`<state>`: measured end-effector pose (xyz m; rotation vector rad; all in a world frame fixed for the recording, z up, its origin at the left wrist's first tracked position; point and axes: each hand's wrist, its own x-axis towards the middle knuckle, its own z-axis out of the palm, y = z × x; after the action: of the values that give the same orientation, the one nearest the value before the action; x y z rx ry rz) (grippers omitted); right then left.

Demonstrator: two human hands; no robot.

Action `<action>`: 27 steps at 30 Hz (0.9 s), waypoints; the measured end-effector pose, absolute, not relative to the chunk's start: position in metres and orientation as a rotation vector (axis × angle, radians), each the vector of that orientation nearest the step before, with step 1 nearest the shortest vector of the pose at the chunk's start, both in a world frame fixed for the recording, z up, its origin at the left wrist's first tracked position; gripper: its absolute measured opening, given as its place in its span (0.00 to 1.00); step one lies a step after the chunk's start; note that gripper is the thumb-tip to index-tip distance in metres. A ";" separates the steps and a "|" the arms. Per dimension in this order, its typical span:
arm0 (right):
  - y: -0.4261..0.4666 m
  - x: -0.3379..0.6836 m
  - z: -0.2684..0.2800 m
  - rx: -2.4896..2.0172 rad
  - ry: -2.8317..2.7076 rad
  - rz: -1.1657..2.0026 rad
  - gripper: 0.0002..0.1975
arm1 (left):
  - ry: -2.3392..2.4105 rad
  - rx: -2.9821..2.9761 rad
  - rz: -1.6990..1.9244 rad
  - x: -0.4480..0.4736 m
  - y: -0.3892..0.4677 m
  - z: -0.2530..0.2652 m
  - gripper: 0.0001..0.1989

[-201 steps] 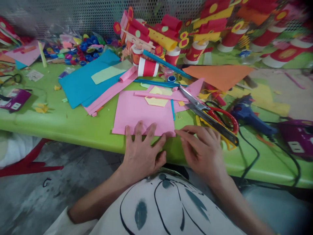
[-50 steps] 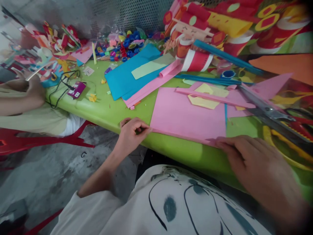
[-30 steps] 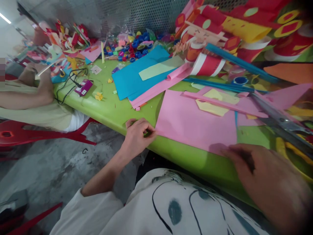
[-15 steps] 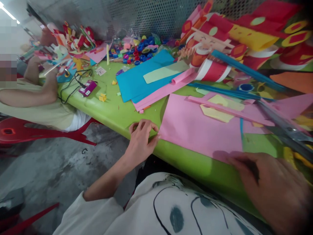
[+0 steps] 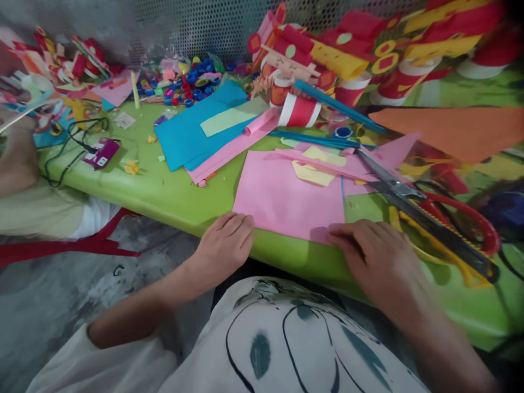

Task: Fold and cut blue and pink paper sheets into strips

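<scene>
A pink paper sheet (image 5: 282,196) lies flat at the front edge of the green table. My left hand (image 5: 229,243) has its fingers curled at the sheet's near left corner. At the near right corner, my right hand (image 5: 376,256) pinches the paper between thumb and fingers. Cream paper pieces (image 5: 315,172) and a narrow pink strip lie across the sheet's far right part. To the right of it rest large scissors (image 5: 393,188) with red handles, partly over a yellow-handled tool (image 5: 462,267).
Blue paper sheets (image 5: 192,131) lie beyond on the left, near a purple box (image 5: 101,153) with a black cable. Red-and-white paper cups (image 5: 301,111) and paper figures stand at the back. Orange paper (image 5: 454,128) lies at right. A person's arm (image 5: 18,153) is at far left.
The view has swung to the right, so the scissors' handles now show. My left hand's fingers have closed further over the sheet's corner. My right hand still pinches the other corner.
</scene>
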<state>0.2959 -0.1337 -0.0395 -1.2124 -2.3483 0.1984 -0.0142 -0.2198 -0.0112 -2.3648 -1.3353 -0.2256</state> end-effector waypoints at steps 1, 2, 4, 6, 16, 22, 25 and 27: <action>-0.133 0.296 -0.039 -1.194 -2.354 0.210 0.15 | -1.326 -2.370 -0.178 -0.012 -0.221 -0.011 0.15; -0.133 0.296 -0.039 -1.175 -2.358 0.225 0.14 | -1.366 -2.373 -0.126 -0.010 -0.222 -0.010 0.16; -0.133 0.296 -0.040 -1.145 -2.353 0.235 0.11 | -1.519 -2.386 -0.017 -0.003 -0.224 -0.007 0.20; -0.133 0.295 -0.043 -1.129 -2.323 0.196 0.11 | -1.627 -2.412 0.054 0.006 -0.225 -0.002 0.26; -0.134 0.297 -0.046 -1.084 -2.262 0.202 0.13 | -1.785 -2.419 0.136 0.020 -0.232 -0.002 0.31; -0.134 0.299 -0.043 -1.029 -2.263 0.232 0.14 | -1.801 -2.413 0.102 0.023 -0.234 -0.004 0.26; -0.134 0.300 -0.040 -1.011 -2.287 0.235 0.13 | -1.841 -2.417 0.071 0.027 -0.231 0.000 0.31; -0.134 0.301 -0.040 -0.992 -2.298 0.231 0.12 | -1.903 -2.427 0.071 0.030 -0.229 0.005 0.33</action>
<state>0.3008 -0.1342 -0.0400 -0.9921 -2.2979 0.2312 0.0296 -0.2289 0.0047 -2.4265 -1.9027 0.0710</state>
